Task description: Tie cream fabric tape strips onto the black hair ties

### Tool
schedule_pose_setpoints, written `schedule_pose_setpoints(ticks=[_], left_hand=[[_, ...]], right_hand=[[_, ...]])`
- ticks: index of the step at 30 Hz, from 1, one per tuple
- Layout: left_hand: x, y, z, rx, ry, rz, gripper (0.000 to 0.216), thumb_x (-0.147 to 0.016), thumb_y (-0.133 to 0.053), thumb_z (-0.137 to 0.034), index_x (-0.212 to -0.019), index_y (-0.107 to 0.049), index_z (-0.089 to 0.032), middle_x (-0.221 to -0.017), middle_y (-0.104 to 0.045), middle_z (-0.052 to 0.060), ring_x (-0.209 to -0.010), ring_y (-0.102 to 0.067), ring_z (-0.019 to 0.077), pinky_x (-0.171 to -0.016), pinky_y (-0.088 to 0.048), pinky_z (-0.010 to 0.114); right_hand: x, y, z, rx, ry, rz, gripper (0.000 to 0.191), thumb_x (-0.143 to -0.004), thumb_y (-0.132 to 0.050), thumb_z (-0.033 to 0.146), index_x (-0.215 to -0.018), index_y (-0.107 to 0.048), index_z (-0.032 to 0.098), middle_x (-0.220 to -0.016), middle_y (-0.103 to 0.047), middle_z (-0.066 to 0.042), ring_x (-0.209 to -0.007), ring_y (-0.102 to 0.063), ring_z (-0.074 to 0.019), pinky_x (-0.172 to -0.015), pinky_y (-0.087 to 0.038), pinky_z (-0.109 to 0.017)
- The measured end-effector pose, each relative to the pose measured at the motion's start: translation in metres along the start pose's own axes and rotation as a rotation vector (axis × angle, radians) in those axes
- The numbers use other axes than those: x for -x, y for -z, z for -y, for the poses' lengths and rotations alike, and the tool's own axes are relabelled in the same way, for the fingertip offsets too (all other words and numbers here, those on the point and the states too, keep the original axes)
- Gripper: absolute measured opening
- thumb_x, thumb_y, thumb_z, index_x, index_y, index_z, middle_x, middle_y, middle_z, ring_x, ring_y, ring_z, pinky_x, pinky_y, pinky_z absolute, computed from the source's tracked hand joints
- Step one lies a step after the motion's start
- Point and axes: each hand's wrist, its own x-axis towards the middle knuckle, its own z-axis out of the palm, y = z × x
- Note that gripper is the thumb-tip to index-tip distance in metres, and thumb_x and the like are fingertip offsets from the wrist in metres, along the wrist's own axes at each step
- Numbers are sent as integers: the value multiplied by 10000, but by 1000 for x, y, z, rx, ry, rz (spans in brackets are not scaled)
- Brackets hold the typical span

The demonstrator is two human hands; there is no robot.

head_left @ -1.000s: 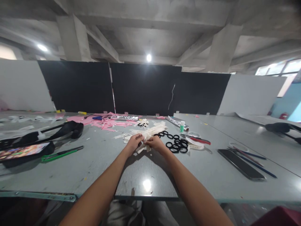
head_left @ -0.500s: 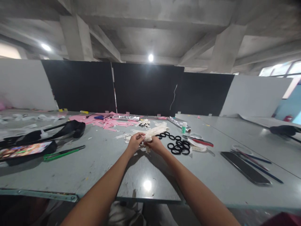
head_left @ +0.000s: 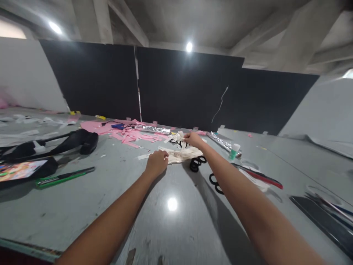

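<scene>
My right hand [head_left: 193, 140] reaches across the table, its fingertips pinched at a white ruffled fabric piece [head_left: 179, 135] on a small pile with black rings in it. Its forearm passes over the tabletop and covers part of the scattered black rings. My left hand [head_left: 157, 162] rests lower and to the left, fingers curled together at the end of a bundle of cream fabric strips [head_left: 183, 154]; what they grip, if anything, is too small to make out. Several black hair-tie rings [head_left: 194, 164] lie just right of the strips, and two more black rings [head_left: 213, 179] lie beside my right forearm.
Pink scraps [head_left: 129, 135] and a foil-wrapped strip [head_left: 156, 129] lie at the back. A green cutter [head_left: 64, 178], a phone [head_left: 22, 171] and a black strap [head_left: 68, 140] are left. A glue stick [head_left: 234, 151], red-handled tool [head_left: 264, 177] and dark flat slab [head_left: 320, 217] are right.
My hands have come apart: the right moved forward with the white ruffled piece to the back pile, while the left stayed by the strips. Some black rings are now hidden. The view has tilted down.
</scene>
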Motion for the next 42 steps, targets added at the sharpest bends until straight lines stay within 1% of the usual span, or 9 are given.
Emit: schedule_pose_setpoints(ticks=[5, 9, 15, 19, 24, 30, 32, 37, 42], left_hand=[[-5, -10, 6, 40, -23, 20, 89, -759, -553, -184, -778, -640, -196, -798, -599, 101, -854, -525, 262, -847, -319, 376], [-7, -9, 8, -46, 38, 53, 133, -799, -508, -209, -845, -632, -198, -831, -607, 78, -868, -527, 234, -835, -340, 355], [-8, -5, 5, -258, 26, 103, 173, -828, -471, -224, -912, -622, -215, -871, -640, 43, -857, -542, 217, -782, -358, 349], [-3, -4, 0, -273, 24, 79, 205, -805, -487, -185, -960, -618, -213, -902, -643, 54, -911, -539, 232, -820, -340, 373], [10, -2, -5, -298, -10, 37, 253, -802, -536, -261, -1042, -601, -209, -1008, -603, 88, -998, -498, 279, -866, -308, 426], [19, 1, -9, -262, 2, -46, 270, -815, -526, -292, -1063, -583, -201, -1020, -604, 95, -985, -497, 279, -852, -318, 419], [19, 4, -7, -216, 7, -53, 254, -808, -527, -270, -1046, -586, -203, -1004, -615, 83, -963, -510, 269, -832, -334, 402], [16, 18, 0, -71, -21, -190, 235, -790, -523, -207, -1016, -586, -200, -980, -625, 59, -951, -527, 240, -826, -358, 372], [12, 17, -22, 172, -139, -194, 181, -809, -528, -272, -955, -602, -194, -888, -626, 36, -785, -547, 184, -774, -410, 326]], right_hand=[[-53, -25, 5, 33, 46, 75, 192, -738, -632, 164, -904, -695, 91, -577, -607, -23, -499, -522, -110, -528, -377, -211], [-90, -49, 10, 91, 69, 158, 278, -787, -609, 198, -1047, -649, 109, -797, -679, -73, -666, -611, -149, -604, -424, -214], [-104, -51, 8, 497, -18, 19, 386, -822, -595, 285, -1145, -571, 76, -1124, -612, -204, -1084, -555, -267, -874, -413, -322], [-81, -31, 16, 524, 26, 35, 335, -837, -561, 295, -1122, -605, 124, -1099, -639, -168, -1038, -587, -260, -845, -427, -312], [-31, -2, 17, 563, 9, 108, 212, -830, -542, 228, -925, -703, 128, -940, -693, -143, -905, -632, -235, -762, -426, -267], [43, -23, 9, 490, 79, 249, 263, -809, -586, 386, -947, -711, 200, -965, -688, -89, -904, -603, -222, -735, -403, -260], [61, -36, 11, 559, 110, 160, 273, -771, -629, 395, -934, -702, 189, -1015, -663, -117, -971, -560, -269, -766, -386, -305], [85, -39, 24, 418, 204, -175, 221, -890, -466, 272, -979, -636, 162, -962, -651, -95, -916, -535, -213, -787, -341, -287], [107, -20, 31, 311, 242, -254, 248, -930, -412, 302, -915, -623, 172, -874, -638, -60, -838, -525, -185, -758, -325, -267]])
